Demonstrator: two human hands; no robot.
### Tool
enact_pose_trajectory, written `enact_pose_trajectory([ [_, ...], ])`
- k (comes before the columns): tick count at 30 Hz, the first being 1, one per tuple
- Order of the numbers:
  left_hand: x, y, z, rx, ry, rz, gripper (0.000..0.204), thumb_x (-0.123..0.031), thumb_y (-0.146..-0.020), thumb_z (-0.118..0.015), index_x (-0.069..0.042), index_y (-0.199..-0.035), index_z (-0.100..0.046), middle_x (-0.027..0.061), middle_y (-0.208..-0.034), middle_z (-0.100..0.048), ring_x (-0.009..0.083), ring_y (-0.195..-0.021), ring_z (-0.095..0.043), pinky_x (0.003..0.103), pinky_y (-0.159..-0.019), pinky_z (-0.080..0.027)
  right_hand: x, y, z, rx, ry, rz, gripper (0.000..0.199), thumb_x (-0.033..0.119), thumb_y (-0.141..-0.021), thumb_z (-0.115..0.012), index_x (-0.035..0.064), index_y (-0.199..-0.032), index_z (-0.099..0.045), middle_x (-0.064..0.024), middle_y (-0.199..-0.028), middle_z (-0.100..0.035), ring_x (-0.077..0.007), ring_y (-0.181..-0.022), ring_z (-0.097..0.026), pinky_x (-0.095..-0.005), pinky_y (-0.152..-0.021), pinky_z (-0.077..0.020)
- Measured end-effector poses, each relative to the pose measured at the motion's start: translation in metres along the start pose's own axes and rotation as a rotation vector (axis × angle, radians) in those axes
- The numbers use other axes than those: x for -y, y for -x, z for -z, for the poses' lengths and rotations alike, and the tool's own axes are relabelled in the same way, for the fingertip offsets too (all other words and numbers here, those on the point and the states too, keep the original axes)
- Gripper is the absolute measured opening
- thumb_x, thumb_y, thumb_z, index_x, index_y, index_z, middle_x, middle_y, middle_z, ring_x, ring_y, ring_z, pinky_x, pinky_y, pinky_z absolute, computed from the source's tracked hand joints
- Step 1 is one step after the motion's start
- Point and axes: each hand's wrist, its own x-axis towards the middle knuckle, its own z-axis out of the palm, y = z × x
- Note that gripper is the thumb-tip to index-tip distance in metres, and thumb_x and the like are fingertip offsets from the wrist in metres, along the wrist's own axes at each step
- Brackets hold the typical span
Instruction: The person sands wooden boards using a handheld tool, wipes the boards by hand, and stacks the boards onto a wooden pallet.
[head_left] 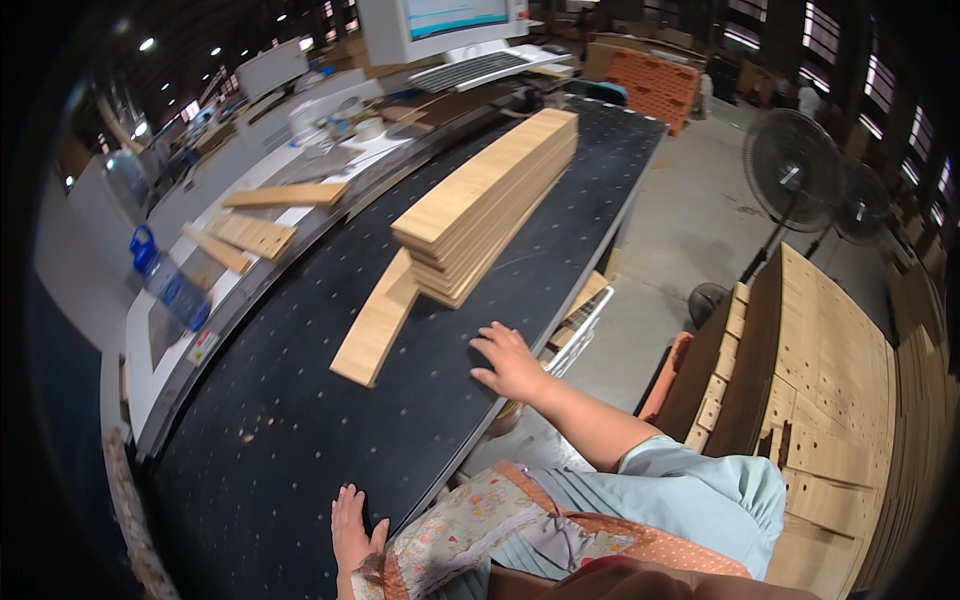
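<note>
The right hand (pixel 512 362) lies flat and open, fingers spread, on the black perforated worktable (pixel 300 440), holding nothing; near it, not touching, a single pale bamboo-coloured wooden slat (pixel 378 322) lies with its far end tucked under the tall stack of matching wooden slats (pixel 490 195). The left hand (pixel 350 530) also rests open and empty at the table's near edge, well apart from the slats.

At frame centre a plank stack (pixel 490 200) lies on the surface (pixel 300 440), one loose plank (pixel 378 322) leaning at its lower left, a fan (pixel 792 172) upper right.
</note>
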Motion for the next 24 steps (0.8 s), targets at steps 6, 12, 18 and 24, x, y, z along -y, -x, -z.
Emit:
enact_pose_trajectory([
  [6,0.004,0.009,0.002,-0.147,0.007,0.044,0.054,-0.027,-0.07,-0.067,0.0,-0.114,-0.052,0.0177,-0.121,-0.05,0.0341,-0.12,-0.041,0.046,-0.104,-0.027,0.018,-0.007,-0.018,-0.025,0.25,-0.125,0.052,0.036,-0.075,-0.063,0.0059,-0.116,-0.052,-0.0124,-0.123,-0.05,-0.0322,-0.122,-0.039,-0.0513,-0.099,-0.0292],
  [12,0.017,0.011,0.003,-0.201,0.243,0.026,0.044,-0.021,-0.073,-0.066,-0.003,-0.111,-0.054,0.0149,-0.118,-0.053,0.0311,-0.117,-0.046,0.046,-0.103,-0.029,0.014,-0.007,-0.019,-0.038,0.272,-0.166,0.053,0.038,-0.076,-0.063,0.0068,-0.117,-0.051,-0.0117,-0.123,-0.05,-0.0306,-0.122,-0.04,-0.0491,-0.101,-0.0288],
  [18,0.028,0.015,0.006,-0.281,0.542,-0.02,0.034,-0.007,-0.073,-0.066,-0.004,-0.106,-0.056,0.0138,-0.114,-0.055,0.0315,-0.112,-0.05,0.042,-0.098,-0.036,0.012,-0.012,-0.023,-0.025,0.335,-0.201,0.05,0.04,-0.078,-0.061,0.0098,-0.117,-0.052,-0.0086,-0.124,-0.05,-0.0268,-0.122,-0.04,-0.0491,-0.1,-0.029],
  [24,0.025,0.021,0.007,-0.357,0.399,-0.041,0.035,-0.003,-0.07,-0.068,-0.004,-0.103,-0.057,0.0132,-0.115,-0.053,0.0335,-0.117,-0.045,0.04,-0.096,-0.038,0.007,-0.013,-0.028,-0.042,0.373,-0.144,0.047,0.037,-0.076,-0.063,0.0084,-0.113,-0.055,-0.0086,-0.119,-0.053,-0.0275,-0.114,-0.046,-0.0456,-0.095,-0.0342],
])
